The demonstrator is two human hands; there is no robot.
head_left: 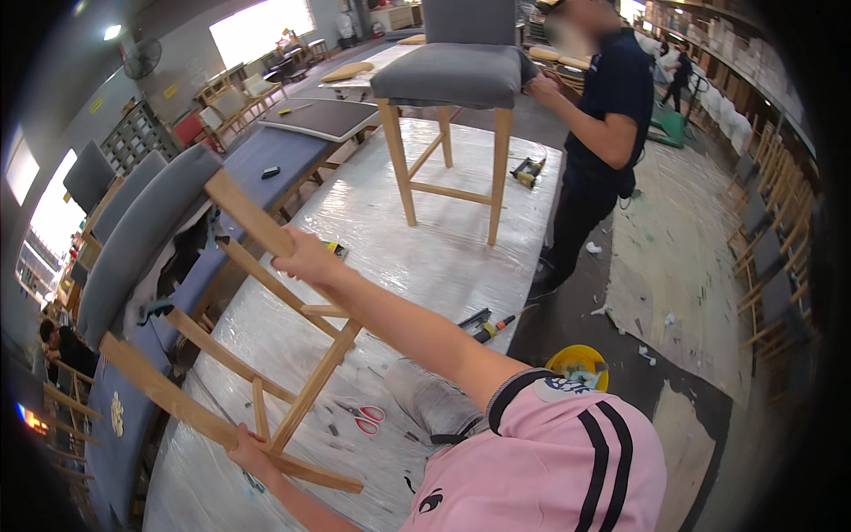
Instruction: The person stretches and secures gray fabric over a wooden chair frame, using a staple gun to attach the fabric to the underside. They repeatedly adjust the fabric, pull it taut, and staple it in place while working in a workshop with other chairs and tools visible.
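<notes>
A tall chair (168, 390) with pale wooden legs and a grey padded seat (133, 248) lies tipped over, its legs pointing toward me. My left hand (251, 450) is closed round the lower leg, near the crossbar. Farther up, my right hand (308, 255) grips the upper leg close to its end. Loose fabric edges and a dark underside show between the legs. Red-handled scissors (366, 418) lie on the plastic-covered table (266, 328) beside the crossbar.
Another grey chair (452, 75) stands upright on the table, a person (612, 106) touching its seat. A staple gun (528, 171), a screwdriver (495, 328) and a yellow bucket (578, 362) are to the right. A blue-topped bench (266, 160) runs along the left.
</notes>
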